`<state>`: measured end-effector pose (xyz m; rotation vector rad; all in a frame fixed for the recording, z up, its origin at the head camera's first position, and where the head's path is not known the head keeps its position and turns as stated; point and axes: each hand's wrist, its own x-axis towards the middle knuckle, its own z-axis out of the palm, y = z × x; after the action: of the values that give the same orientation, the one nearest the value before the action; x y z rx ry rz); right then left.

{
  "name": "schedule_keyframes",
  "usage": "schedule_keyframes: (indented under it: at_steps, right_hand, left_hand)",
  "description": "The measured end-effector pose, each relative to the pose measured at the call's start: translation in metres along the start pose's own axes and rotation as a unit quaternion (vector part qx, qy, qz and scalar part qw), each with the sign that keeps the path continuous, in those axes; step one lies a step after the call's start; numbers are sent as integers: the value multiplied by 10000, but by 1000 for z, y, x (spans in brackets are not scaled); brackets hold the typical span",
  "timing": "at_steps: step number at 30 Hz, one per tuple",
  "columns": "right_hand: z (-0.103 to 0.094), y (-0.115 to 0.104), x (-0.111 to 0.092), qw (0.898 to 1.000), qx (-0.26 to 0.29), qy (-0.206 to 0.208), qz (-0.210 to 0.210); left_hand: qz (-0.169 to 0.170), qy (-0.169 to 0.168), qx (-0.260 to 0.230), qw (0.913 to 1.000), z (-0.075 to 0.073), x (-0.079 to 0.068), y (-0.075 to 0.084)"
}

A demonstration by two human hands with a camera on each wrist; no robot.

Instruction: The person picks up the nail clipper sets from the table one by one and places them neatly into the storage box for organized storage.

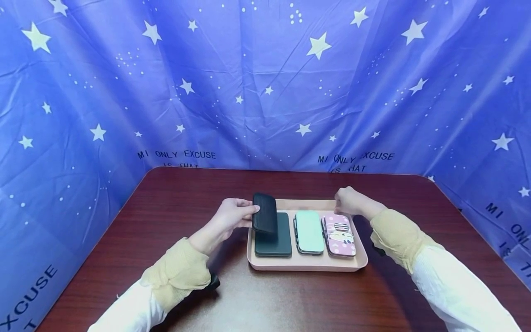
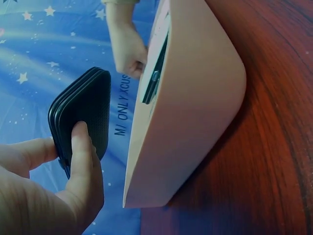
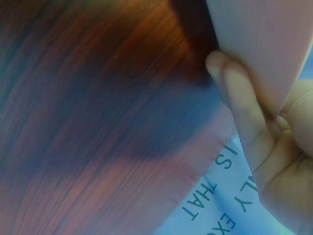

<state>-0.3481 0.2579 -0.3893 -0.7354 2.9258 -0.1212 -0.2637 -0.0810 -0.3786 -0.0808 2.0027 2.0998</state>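
Note:
My left hand pinches a small black case between thumb and fingers. In the left wrist view the black case shows rounded corners and a ribbed edge, held apart from the tray wall. Beneath it in the head view, a dark green flat case lies at the left of a beige tray. A mint case lies mid-tray, and a pink patterned case at the right. At the far right corner, my right hand grips the tray, fingers against its outer side.
The tray rests on a dark red wood-grain table. Behind and at both sides hangs a blue curtain with white stars and printed words. Both sleeves end in yellowish cuffs.

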Motion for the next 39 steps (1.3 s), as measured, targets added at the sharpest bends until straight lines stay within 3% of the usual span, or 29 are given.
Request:
schedule_keyframes:
  at_steps: [13, 20, 30, 39]
  right_hand:
    - [1, 0, 1, 9999, 78, 38, 71]
    - [1, 0, 0, 9999, -6, 114, 43]
    - [3, 0, 1, 9999, -30, 142, 25]
    - [3, -1, 0, 9997, -116, 220, -21]
  left_hand:
    - [143, -82, 490, 9987, 11, 1, -12]
    - [147, -137, 454, 9988, 17, -1, -16]
    - [275, -165, 762, 9966, 23, -2, -21]
    - [148, -118, 1054, 9943, 25, -2, -19]
